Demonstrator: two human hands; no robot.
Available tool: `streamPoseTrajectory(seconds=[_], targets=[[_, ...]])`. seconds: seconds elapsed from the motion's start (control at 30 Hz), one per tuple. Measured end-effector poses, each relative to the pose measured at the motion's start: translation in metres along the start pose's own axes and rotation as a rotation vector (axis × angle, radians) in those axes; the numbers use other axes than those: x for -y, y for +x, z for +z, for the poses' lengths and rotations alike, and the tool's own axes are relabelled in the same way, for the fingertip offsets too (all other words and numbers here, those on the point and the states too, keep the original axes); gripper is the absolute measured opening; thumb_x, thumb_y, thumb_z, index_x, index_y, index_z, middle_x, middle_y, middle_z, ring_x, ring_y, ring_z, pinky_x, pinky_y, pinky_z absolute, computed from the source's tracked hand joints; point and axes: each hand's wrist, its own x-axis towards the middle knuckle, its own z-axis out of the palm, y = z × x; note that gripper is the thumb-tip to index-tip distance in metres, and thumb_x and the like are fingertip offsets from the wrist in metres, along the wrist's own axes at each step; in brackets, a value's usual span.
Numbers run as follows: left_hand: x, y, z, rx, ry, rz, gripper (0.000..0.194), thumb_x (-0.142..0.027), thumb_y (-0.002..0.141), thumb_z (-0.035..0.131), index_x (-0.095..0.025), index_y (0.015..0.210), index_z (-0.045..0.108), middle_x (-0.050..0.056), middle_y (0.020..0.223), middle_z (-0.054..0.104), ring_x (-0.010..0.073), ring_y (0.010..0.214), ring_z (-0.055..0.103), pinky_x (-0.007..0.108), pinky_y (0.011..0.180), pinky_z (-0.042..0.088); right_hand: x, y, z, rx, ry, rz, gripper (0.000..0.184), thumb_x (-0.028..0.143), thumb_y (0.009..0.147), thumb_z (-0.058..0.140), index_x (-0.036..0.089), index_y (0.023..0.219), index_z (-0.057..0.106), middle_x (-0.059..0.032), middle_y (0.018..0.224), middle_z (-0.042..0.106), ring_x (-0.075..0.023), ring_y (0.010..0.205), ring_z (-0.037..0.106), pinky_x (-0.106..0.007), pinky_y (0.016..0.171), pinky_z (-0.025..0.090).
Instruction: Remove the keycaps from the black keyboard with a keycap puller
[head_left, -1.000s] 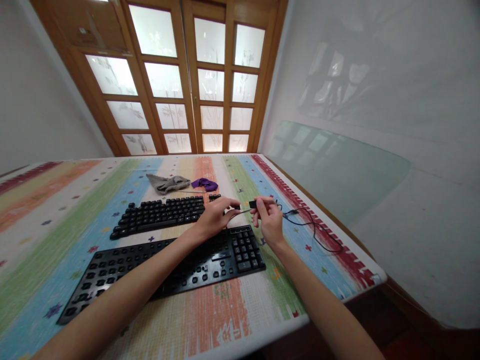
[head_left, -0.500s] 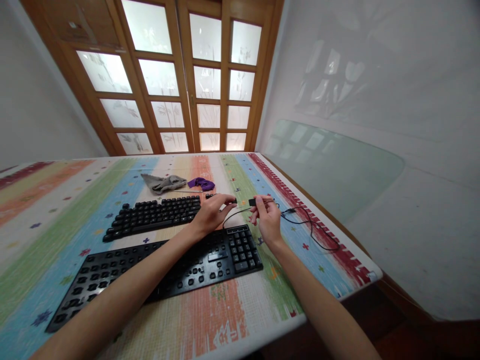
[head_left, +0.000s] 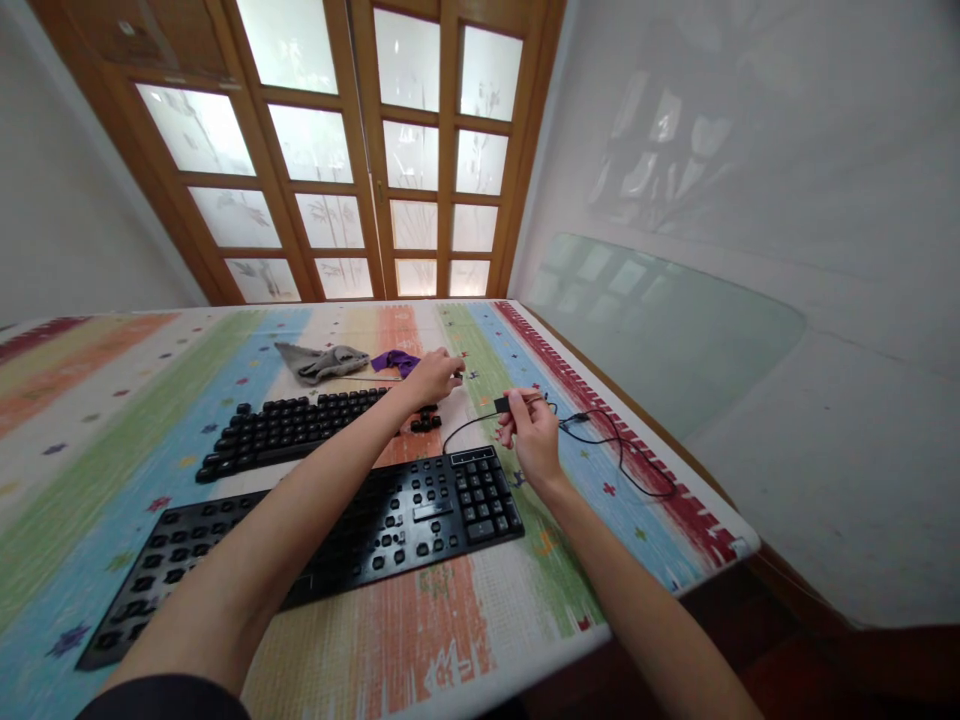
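My right hand (head_left: 531, 430) is closed around a black cable plug (head_left: 502, 405), its blunt end pointing left, above the cloth at the keyboard's back right corner. My left hand (head_left: 437, 376) reaches farther out, beside the purple cloth (head_left: 396, 362), fingers pinched; a small black cap-like piece shows faintly at their tips. Below my left forearm lies a black keyboard (head_left: 409, 510), most of its keycaps off but the number pad's still on. Behind it, loose black keycaps (head_left: 292, 428) stand in rows, some hidden by the forearm.
A grey cloth (head_left: 322, 363) lies at the far side, a thin rod beside it. Black cable (head_left: 626, 455) loops over the right part of the striped tablecloth (head_left: 360, 640). The table's right edge runs close to a white wall (head_left: 862, 450). Wood-and-glass doors (head_left: 405, 160) stand behind.
My left hand has moved away from the plug, outward to beside the purple cloth, with the small black piece. My right hand stays nearly in place with the plug. The view has shifted slightly.
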Motion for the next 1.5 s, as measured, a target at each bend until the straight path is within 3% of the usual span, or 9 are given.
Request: streamPoseTrajectory(seconds=[0.17, 0.3, 0.57, 0.87, 1.27, 1.37, 1.5], targets=[[0.008, 0.002, 0.012, 0.026, 0.010, -0.028, 0.023, -0.017, 0.083, 0.065, -0.017, 0.106, 0.066, 0.008, 0.093, 0.071, 0.0264, 0.102, 0.059, 0.036, 0.088, 0.046, 0.001, 0.002, 0.000, -0.010, 0.006, 0.001, 0.046, 0.062, 0.080, 0.064, 0.017, 0.087, 0.057, 0.0069, 0.056, 0.055, -0.0059, 0.034, 0.046, -0.018, 0.034, 0.034], [0.016, 0.000, 0.019, 0.059, 0.036, -0.063, 0.016, -0.018, 0.080, 0.066, -0.016, 0.095, 0.070, 0.009, 0.090, 0.071, 0.0261, 0.096, 0.061, 0.035, 0.085, 0.047, 0.002, 0.001, -0.001, 0.017, -0.005, 0.006, 0.044, 0.061, 0.081, 0.064, 0.018, 0.087, 0.056, 0.0065, 0.055, 0.055, -0.0060, 0.034, 0.046, -0.018, 0.034, 0.034], [0.019, 0.004, 0.018, 0.063, 0.052, -0.091, 0.014, -0.018, 0.074, 0.067, -0.018, 0.085, 0.076, 0.010, 0.085, 0.072, 0.0287, 0.099, 0.057, 0.038, 0.088, 0.047, 0.001, 0.001, -0.002, 0.062, 0.000, 0.016, 0.041, 0.058, 0.082, 0.064, 0.018, 0.087, 0.057, 0.0069, 0.053, 0.054, -0.0065, 0.034, 0.045, -0.019, 0.035, 0.033], [0.020, 0.011, 0.026, 0.034, 0.018, -0.175, 0.015, -0.024, 0.075, 0.068, -0.018, 0.089, 0.073, 0.008, 0.090, 0.070, 0.0269, 0.098, 0.060, 0.035, 0.087, 0.048, 0.003, 0.001, -0.003, 0.076, -0.015, 0.024, 0.038, 0.055, 0.083, 0.064, 0.017, 0.085, 0.058, 0.0065, 0.053, 0.054, -0.0067, 0.034, 0.045, -0.019, 0.035, 0.033], [0.027, 0.009, 0.029, 0.059, -0.011, -0.203, 0.046, -0.024, 0.077, 0.068, -0.017, 0.121, 0.058, 0.007, 0.095, 0.074, 0.0286, 0.102, 0.061, 0.037, 0.088, 0.045, 0.007, -0.001, -0.003, 0.115, -0.090, 0.034, 0.039, 0.055, 0.083, 0.062, 0.017, 0.085, 0.059, 0.0059, 0.052, 0.053, -0.0070, 0.035, 0.045, -0.019, 0.034, 0.035], [0.027, 0.009, 0.029, 0.065, -0.008, -0.186, 0.041, -0.024, 0.076, 0.068, -0.018, 0.116, 0.062, 0.007, 0.094, 0.075, 0.0286, 0.102, 0.061, 0.037, 0.087, 0.046, 0.004, -0.001, -0.003, 0.180, -0.105, 0.046, 0.037, 0.053, 0.084, 0.062, 0.017, 0.085, 0.059, 0.0055, 0.053, 0.054, -0.0076, 0.035, 0.047, -0.018, 0.034, 0.035], [0.025, 0.007, 0.027, 0.082, 0.006, -0.160, 0.020, -0.028, 0.077, 0.067, -0.021, 0.096, 0.071, 0.006, 0.092, 0.075, 0.0275, 0.099, 0.062, 0.036, 0.087, 0.046, 0.000, -0.003, -0.004, 0.240, -0.134, 0.039, 0.034, 0.050, 0.086, 0.061, 0.016, 0.088, 0.060, 0.0051, 0.055, 0.055, -0.0073, 0.035, 0.048, -0.018, 0.035, 0.036]])
